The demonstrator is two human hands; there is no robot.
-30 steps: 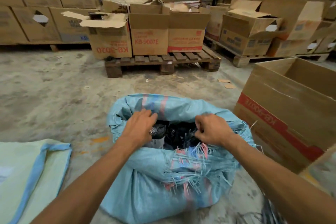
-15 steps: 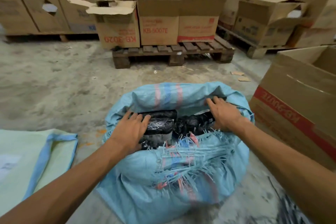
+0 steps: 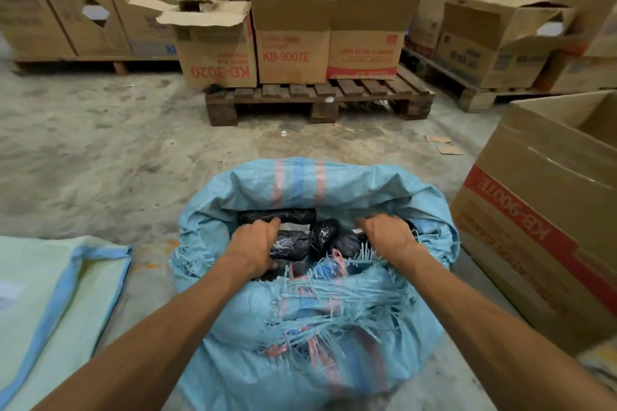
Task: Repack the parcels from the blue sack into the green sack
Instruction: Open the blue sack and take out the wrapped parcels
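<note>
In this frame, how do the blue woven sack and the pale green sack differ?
The frayed blue woven sack stands bulging, mouth open; the pale green sack with blue trim lies flat. The blue sack holds black plastic-wrapped parcels; none show in the green sack. The left hand and right hand reach into the blue sack; neither touches the green sack. Both rest on the concrete floor.

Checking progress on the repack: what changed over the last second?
The left hand left the rim of the woven blue sack and now grips a black plastic-wrapped parcel inside. The right hand also reached in, fingers curled; its hold is hidden. That sack and the flat pale green sack stayed put.
</note>
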